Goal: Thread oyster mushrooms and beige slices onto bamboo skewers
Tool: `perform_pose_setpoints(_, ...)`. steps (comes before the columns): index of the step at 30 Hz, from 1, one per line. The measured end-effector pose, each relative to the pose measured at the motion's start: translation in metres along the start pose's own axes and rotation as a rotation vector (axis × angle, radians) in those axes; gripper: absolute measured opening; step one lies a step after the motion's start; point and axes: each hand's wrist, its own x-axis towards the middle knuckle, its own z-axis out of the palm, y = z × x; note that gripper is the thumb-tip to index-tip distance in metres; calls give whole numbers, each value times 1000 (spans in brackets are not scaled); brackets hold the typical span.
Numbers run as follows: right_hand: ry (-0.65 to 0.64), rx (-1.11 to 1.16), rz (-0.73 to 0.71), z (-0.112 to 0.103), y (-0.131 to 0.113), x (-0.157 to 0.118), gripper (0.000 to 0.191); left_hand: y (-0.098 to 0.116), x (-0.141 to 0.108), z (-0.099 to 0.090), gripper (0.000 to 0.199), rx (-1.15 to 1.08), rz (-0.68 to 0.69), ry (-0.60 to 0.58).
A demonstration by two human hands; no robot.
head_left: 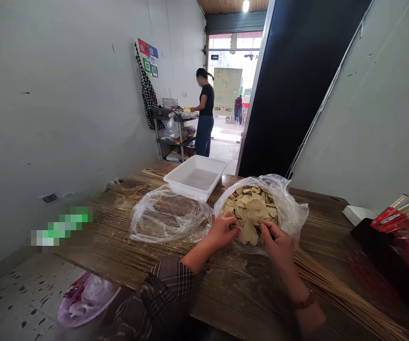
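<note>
A clear plastic bag (294,208) lies open on the wooden table with a heap of thin, tan, rounded slices (254,204) inside. My left hand (223,230) is at the bag's near left edge, thumb and forefinger pinched on a thin, pale, stick-like thing. From the right, my right hand (278,240) is also closed in a pinch at the edge of the slices; what its fingertips hold is too small to make out. Between both hands, a few slices (248,233) hang or lie at the front of the heap. Long thin bamboo skewers (335,284) lie beside my right forearm.
An open white plastic tub (208,189) stands behind a crumpled clear bag (171,215) on the table (115,220). At right is a black box (375,241) with red-wrapped chopsticks (391,213). A purple bag (87,298) is below left. Another person (205,111) stands at a far shelf.
</note>
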Motion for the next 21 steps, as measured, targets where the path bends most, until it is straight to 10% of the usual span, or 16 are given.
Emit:
perform_pose_setpoints(7, 1, 119, 78, -2, -6, 1, 36, 11, 22, -25, 33, -973, -349, 143)
perform_pose_setpoints(21, -246, -41, -49, 7, -17, -15, 28, -3, 24, -37, 29, -1095, -382, 308)
